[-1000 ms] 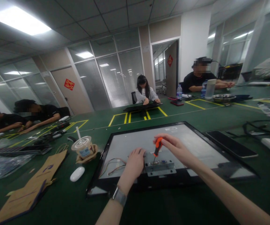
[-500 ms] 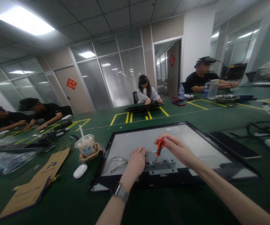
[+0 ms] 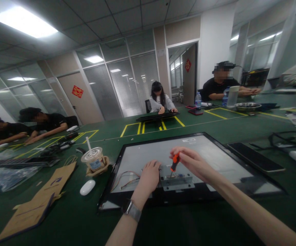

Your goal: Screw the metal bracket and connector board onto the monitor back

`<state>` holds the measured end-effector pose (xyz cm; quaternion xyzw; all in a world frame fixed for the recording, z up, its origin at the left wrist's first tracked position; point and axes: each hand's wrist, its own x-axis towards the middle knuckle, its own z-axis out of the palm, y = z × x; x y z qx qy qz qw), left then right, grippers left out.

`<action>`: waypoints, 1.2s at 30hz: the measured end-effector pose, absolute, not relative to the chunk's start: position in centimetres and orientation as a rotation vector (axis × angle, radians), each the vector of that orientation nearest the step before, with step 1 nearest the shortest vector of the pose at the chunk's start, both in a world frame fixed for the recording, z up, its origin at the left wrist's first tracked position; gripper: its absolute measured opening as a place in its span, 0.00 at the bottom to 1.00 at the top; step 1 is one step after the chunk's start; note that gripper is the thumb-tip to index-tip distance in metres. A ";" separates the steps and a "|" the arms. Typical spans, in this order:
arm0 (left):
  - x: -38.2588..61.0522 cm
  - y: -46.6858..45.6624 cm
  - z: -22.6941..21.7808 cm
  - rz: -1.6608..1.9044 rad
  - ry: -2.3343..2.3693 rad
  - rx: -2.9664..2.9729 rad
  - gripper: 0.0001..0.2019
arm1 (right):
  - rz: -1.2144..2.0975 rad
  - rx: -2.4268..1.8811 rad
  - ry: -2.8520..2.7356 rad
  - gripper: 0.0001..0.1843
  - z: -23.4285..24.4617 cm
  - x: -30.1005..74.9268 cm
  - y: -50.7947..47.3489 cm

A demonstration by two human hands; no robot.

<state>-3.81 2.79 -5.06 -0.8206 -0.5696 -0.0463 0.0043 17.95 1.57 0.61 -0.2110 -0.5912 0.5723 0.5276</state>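
Observation:
A flat display panel (image 3: 209, 150) with a black frame and pale back lies on the green table before me. My right hand (image 3: 189, 159) is closed around the handle of an orange-and-black screwdriver (image 3: 174, 162). Its shaft points down, slightly tilted, at the metal bracket (image 3: 180, 184) near the panel's front edge. Just left of the bracket, my left hand (image 3: 150, 176) rests palm down on the panel, fingers laid forward and holding nothing that I can see. Thin loose wires (image 3: 126, 179) run left of that hand. The tip's exact contact point is too small to make out.
Left of the panel are a drink cup (image 3: 95, 159) in a cardboard holder, a white mouse-like case (image 3: 87, 187) and a brown paper bag (image 3: 37, 201). A black phone-like slab (image 3: 255, 157) lies right. Several people sit around the table; one opposite handles a dark panel (image 3: 158, 117).
The view has shifted very slightly. The screwdriver stays at the bracket, with the right hand's fingers changed a little around its handle. My left hand keeps its place.

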 end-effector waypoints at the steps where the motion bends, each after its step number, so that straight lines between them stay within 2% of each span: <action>1: -3.8 2.8 -5.0 -0.144 -1.781 -2.571 0.25 | 1.367 -0.510 -1.411 0.15 0.6 18.0 1.6; 6: -3.8 2.9 -5.2 -0.134 -1.785 -2.557 0.25 | 1.449 -0.523 -1.416 0.18 0.7 18.2 1.5; 11: -3.9 3.0 -5.5 -0.158 -1.779 -2.561 0.24 | 1.467 -0.461 -1.386 0.14 1.0 18.0 1.4; 18: -3.9 3.0 -5.4 -0.144 -1.790 -2.566 0.25 | 1.245 -0.593 -1.406 0.17 0.5 18.0 1.9; 21: -3.9 2.9 -5.1 -0.141 -1.799 -2.555 0.25 | 1.249 -0.583 -1.429 0.18 0.2 18.0 2.1; 28: -3.9 2.9 -5.2 -0.139 -1.807 -2.565 0.25 | 1.148 -0.594 -1.399 0.15 -0.3 17.9 2.3; 33: -3.8 2.8 -5.1 -0.137 -1.797 -2.551 0.25 | 1.262 -0.607 -1.399 0.21 0.4 18.1 1.9; 36: -3.7 2.7 -4.9 -0.120 -1.801 -2.548 0.25 | 1.288 -0.573 -1.418 0.18 0.6 18.0 1.7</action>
